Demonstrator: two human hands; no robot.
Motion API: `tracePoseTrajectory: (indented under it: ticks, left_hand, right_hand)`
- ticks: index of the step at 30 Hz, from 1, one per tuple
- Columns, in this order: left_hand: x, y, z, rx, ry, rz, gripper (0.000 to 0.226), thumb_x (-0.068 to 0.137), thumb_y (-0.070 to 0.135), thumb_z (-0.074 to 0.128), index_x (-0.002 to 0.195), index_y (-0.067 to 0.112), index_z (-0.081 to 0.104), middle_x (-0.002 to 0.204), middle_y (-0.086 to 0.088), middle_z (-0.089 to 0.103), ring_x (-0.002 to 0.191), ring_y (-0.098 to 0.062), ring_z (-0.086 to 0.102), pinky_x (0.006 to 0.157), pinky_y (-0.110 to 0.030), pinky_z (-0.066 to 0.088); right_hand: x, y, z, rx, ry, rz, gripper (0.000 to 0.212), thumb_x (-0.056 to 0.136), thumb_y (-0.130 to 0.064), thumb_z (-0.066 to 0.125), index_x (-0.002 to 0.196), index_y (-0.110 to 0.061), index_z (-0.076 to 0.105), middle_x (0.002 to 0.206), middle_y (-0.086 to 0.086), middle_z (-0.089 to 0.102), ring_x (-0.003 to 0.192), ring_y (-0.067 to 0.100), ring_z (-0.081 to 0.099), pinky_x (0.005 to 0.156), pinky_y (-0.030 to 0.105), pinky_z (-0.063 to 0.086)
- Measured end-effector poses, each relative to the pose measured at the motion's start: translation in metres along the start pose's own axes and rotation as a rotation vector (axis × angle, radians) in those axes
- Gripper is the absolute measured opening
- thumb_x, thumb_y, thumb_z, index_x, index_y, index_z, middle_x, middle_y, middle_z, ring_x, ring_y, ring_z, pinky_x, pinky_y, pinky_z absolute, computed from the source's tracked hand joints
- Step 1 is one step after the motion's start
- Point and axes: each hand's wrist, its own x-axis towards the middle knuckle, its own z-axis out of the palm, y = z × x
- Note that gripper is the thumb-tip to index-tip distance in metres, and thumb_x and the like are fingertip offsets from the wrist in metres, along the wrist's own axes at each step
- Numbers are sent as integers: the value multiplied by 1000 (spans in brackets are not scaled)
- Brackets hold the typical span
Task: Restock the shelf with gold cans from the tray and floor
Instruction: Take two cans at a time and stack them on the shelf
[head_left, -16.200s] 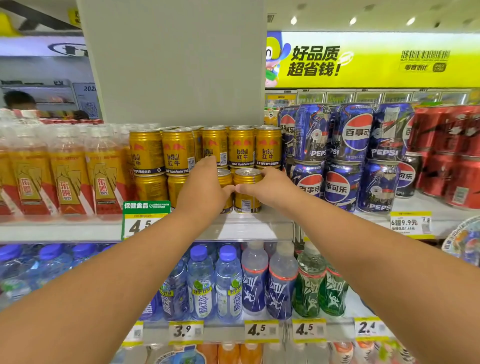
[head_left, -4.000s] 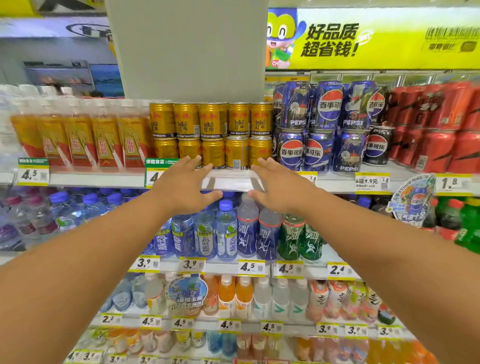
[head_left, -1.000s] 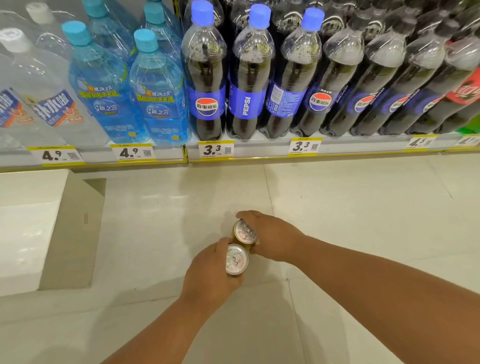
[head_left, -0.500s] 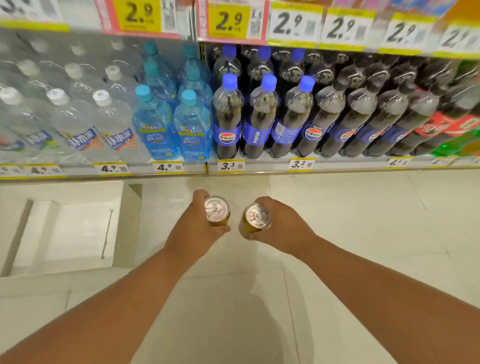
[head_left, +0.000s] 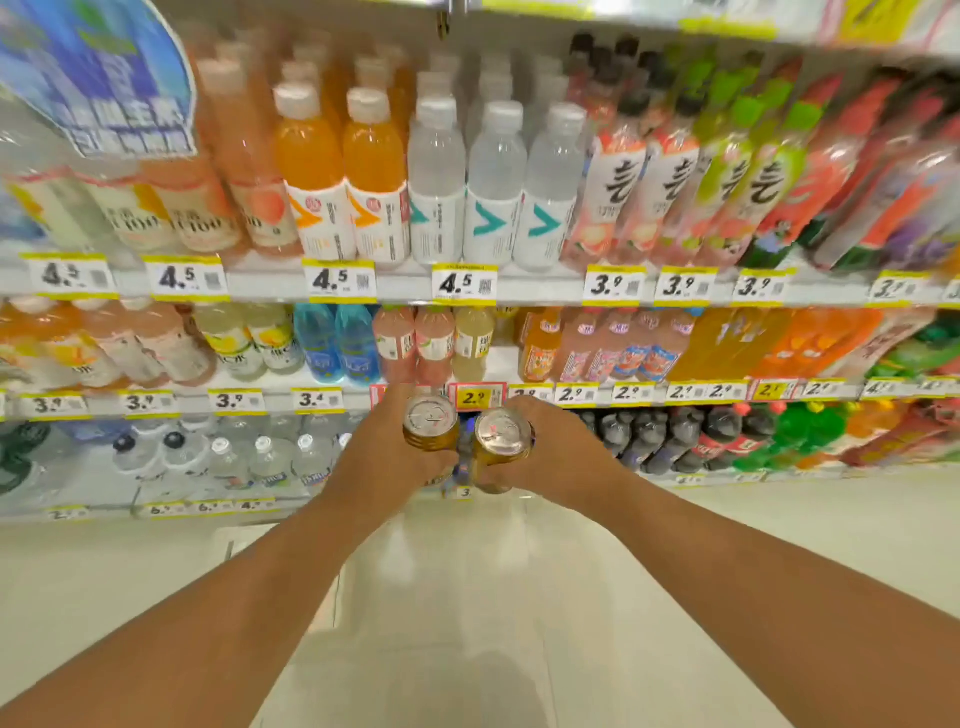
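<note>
Both bare forearms reach forward from the bottom corners and meet near the middle of the view, in front of the drink shelves. The left hand (head_left: 387, 457) has its fingers and thumb curled around the left gold can (head_left: 430, 423), so this grip is grasping the can; the can is upright with its silver lid facing the camera. The right hand (head_left: 558, 457) wraps the right gold can (head_left: 503, 441) in the same way, its thumb over the top side and its fingers under, so this grip is also grasping a can. The 2 cans are just beside each other, the right one at 3 o'clock from the left one and a little lower; I cannot tell if they touch. Both are held in the air above the pale floor (head_left: 467, 597), at the height of the shelf edge with a red and yellow price tag (head_left: 477, 397) at 12 o'clock from them. Orange bottles (head_left: 343, 171) and clear bottles (head_left: 491, 182) stand on a higher shelf, at 12 o'clock from the hands. The picture is blurred at the edges.
</note>
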Motion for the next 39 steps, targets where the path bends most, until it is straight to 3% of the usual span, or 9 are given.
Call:
tracePoseTrajectory:
  ticks: [3,8,11,16,19,22,28,34,39]
  left_hand:
    - [-3,77,-60,-14,19,50,62,68,23,90,110,34,47,90,15,65,80,5,63,61,-10,45]
    - [-6,193,-158,29,56,130,62,64,31,91,111,30,50,95,10,66,87,-11,65,74,-29,54]
    - [-9,254,-214,80,86,190,58,68,30,89,109,31,48,94,14,62,80,-3,59,64,-19,47]
    - [-10,331,-297,134,150,247,59,66,34,90,106,29,48,89,9,65,66,2,58,49,-17,44]
    - [-12,370,-341,218,198,284,57,63,40,90,103,30,51,89,15,62,72,5,55,54,-10,37]
    - [-12,406,-382,235,228,316,59,63,41,91,104,25,53,88,14,61,75,-4,58,53,-9,37]
    - [0,476,-444,273,255,364,69,55,52,90,111,30,55,99,12,65,85,-6,64,70,-27,52]
    - [33,533,-477,271,269,379,72,49,59,90,108,35,57,100,15,67,89,-6,66,81,-32,56]
    - [63,553,-490,290,326,385,72,46,61,90,105,36,58,100,14,68,90,-7,66,81,-35,57]
  right_hand:
    - [-7,-79,-56,16,10,-23,53,59,-31,90,104,-31,61,90,-5,67,66,19,67,52,36,58]
    - [-14,-204,-134,-84,115,-130,52,56,-42,91,97,-33,61,89,-14,65,80,2,62,68,25,53]
    - [-21,-272,-173,-90,126,-189,45,60,-37,92,92,-36,60,84,-21,63,74,-12,59,59,10,45]
    - [-27,-372,-225,-120,201,-257,53,60,-42,92,101,-22,65,94,-6,72,86,8,67,79,32,55]
    - [-32,-422,-253,-134,223,-272,50,61,-39,92,100,-21,68,94,-3,74,81,6,67,73,26,54]
    - [-37,-464,-280,-210,258,-271,53,58,-53,88,100,-28,66,93,-12,68,79,-1,61,60,17,46]
    - [-31,-526,-333,-209,258,-270,59,54,-60,87,93,-25,61,90,-8,63,82,13,63,61,25,45]
    - [-1,-576,-386,-283,260,-308,84,54,-65,84,122,-24,58,116,-7,62,105,15,62,83,33,54]
    - [27,-610,-413,-293,306,-352,85,56,-65,84,123,-22,56,116,-4,60,104,17,60,79,32,52]
